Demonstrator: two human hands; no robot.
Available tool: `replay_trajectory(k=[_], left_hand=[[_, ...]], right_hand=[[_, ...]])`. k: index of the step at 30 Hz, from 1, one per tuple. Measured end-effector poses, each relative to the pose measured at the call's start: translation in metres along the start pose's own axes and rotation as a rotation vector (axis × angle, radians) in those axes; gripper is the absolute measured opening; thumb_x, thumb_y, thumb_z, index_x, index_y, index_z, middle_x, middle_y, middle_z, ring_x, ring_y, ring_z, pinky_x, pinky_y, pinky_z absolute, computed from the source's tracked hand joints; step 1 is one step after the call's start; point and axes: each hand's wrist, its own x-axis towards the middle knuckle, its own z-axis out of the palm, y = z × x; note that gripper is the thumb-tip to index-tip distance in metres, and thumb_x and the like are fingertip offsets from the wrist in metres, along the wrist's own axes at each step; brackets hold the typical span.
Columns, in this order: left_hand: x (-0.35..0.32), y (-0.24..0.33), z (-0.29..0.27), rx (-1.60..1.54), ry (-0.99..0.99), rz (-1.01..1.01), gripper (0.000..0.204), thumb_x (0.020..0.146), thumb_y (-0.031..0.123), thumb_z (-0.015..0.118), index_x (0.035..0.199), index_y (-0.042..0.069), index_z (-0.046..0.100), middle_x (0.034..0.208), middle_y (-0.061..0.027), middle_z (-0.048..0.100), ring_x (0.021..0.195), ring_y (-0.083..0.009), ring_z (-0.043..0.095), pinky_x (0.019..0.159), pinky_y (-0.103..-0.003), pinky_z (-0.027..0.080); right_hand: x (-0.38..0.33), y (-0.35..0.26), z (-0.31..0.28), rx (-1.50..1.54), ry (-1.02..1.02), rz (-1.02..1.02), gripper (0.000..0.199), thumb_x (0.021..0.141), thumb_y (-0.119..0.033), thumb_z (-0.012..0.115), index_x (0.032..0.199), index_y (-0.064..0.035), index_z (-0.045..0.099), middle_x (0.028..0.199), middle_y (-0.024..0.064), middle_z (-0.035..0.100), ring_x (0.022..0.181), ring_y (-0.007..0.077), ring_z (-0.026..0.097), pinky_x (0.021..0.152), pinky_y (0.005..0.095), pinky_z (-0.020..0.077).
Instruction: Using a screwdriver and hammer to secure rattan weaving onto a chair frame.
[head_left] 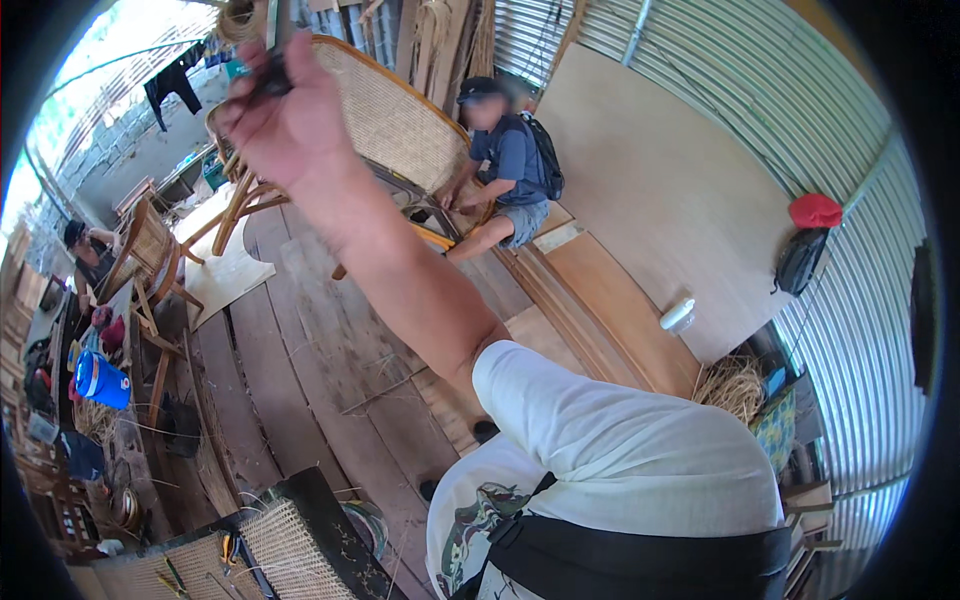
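Observation:
My right hand [285,115] is raised at the upper left, at the end of my outstretched arm, palm partly toward me. Its fingers curl around a small dark object [272,78]; blur hides its exact kind. A thin grey strip rises just above the fingers, and I cannot tell whether it belongs to the object. Behind the hand and forearm stands a woven cane panel [385,110] in a curved wooden frame. My left hand is out of view.
A person [505,165] in a dark cap crouches by the woven frame, hands on it. Another person [90,255] sits far left near a cane chair [155,245]. A plywood sheet [650,170] leans on the corrugated wall. A woven panel [290,545] bearing hand tools lies nearest, lower left.

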Motion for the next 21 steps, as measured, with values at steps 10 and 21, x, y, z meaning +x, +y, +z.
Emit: replay_trajectory(k=[10, 21], left_hand=[[0.212, 0.013, 0.147, -1.085, -0.726, 0.634, 0.034, 0.08, -0.004, 0.074, 0.107, 0.003, 0.054, 0.093, -0.0086, 0.066, 0.088, -0.0213, 0.069, 0.086, -0.034, 0.052], [0.304, 0.052, 0.322, -1.802, -1.186, 0.879, 0.034, 0.08, -0.011, 0.074, 0.099, 0.005, 0.051, 0.091, -0.0091, 0.063, 0.093, -0.0248, 0.071, 0.096, -0.038, 0.054]], right_hand=[[-0.125, -0.169, 0.102, -0.047, -0.768, -0.478, 0.012, 0.097, -0.024, 0.066, 0.098, -0.0152, 0.074, 0.079, -0.0055, 0.065, 0.076, 0.0092, 0.063, 0.076, 0.0295, 0.0456], [-0.214, -0.214, 0.184, -0.713, -0.828, -0.875, 0.016, 0.09, -0.02, 0.074, 0.106, -0.0175, 0.075, 0.086, -0.0081, 0.07, 0.086, 0.0079, 0.059, 0.078, 0.0286, 0.0442]])
